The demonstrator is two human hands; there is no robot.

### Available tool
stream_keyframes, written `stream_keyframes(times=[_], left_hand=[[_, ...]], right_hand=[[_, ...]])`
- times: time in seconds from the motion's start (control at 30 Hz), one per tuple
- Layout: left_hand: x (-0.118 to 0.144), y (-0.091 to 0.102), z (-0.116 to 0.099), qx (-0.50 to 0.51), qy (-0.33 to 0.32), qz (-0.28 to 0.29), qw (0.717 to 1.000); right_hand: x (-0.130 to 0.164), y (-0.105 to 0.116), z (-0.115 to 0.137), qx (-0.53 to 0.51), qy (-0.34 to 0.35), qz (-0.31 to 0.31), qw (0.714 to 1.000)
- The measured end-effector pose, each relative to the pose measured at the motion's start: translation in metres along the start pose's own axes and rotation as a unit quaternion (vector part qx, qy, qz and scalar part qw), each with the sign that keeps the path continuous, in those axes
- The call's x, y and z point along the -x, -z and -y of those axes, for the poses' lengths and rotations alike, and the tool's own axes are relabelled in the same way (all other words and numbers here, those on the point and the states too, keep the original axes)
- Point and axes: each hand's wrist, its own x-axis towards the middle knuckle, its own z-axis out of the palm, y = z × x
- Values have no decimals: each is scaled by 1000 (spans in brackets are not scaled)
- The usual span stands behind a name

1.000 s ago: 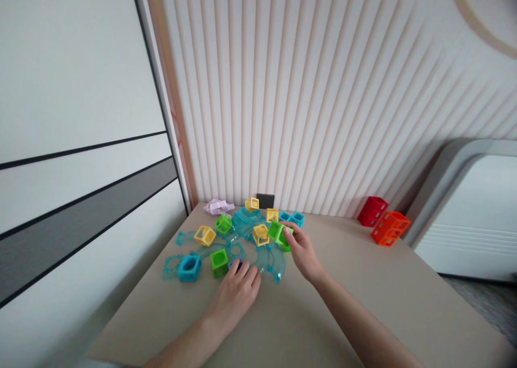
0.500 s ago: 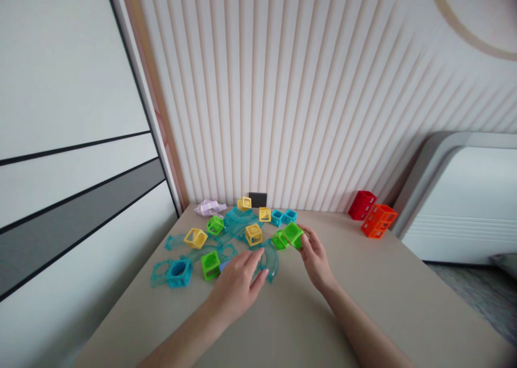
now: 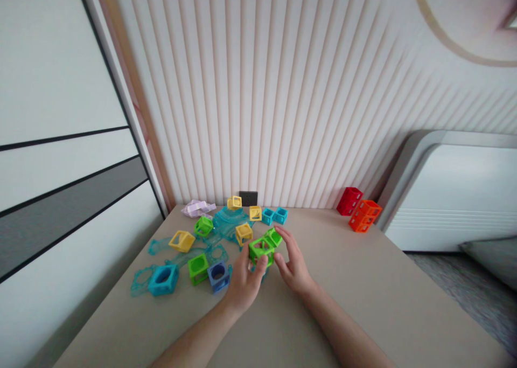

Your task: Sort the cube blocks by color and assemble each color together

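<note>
Two green open-frame cube blocks [image 3: 264,245] are held together above the table, in front of me. My left hand [image 3: 245,279] grips the nearer cube, thumb in front and fingers behind it. On the other side my right hand [image 3: 295,265] has its fingertips on the farther, smaller-looking green cube [image 3: 274,237], with the thumb beside the pair. Left of my left hand stand a blue cube block [image 3: 218,277] with a round hole and another green cube block [image 3: 198,269]. Under and behind the held blocks lies a clear teal track piece, mostly hidden.
Yellow cube blocks [image 3: 244,233], small teal cubes [image 3: 280,215], clear teal track pieces [image 3: 230,222] and a large teal block [image 3: 163,279] spread across the left. Lilac pieces [image 3: 197,208] lie at the back. Red [image 3: 349,201] and orange stacked blocks [image 3: 365,216] stand back right, near the wall.
My right hand has brought its green cube left and nearer. My left hand has closed on a green cube, and the two cubes are together between my hands. The view has shifted right.
</note>
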Motion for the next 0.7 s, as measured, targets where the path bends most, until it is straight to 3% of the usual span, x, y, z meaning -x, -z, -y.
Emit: stream_keyframes(times=[0.07, 0.17, 0.3, 0.43, 0.7], left_hand=[[0, 5, 5, -103, -68, -17, 992], [-1, 7, 12, -185, -96, -46, 977], [2, 2, 18, -235, -114, 35, 965], [6, -4, 22, -289, -91, 85, 949], [8, -8, 29, -266, -54, 77, 959]], right_hand=[[-4, -1, -10, 41, -27, -16, 999], [-8, -7, -20, 74, -57, -8, 996], [-9, -15, -27, 90, -116, 8, 989], [-9, -18, -37, 40, -186, 6, 982], [-12, -16, -53, -86, -279, -121, 949]])
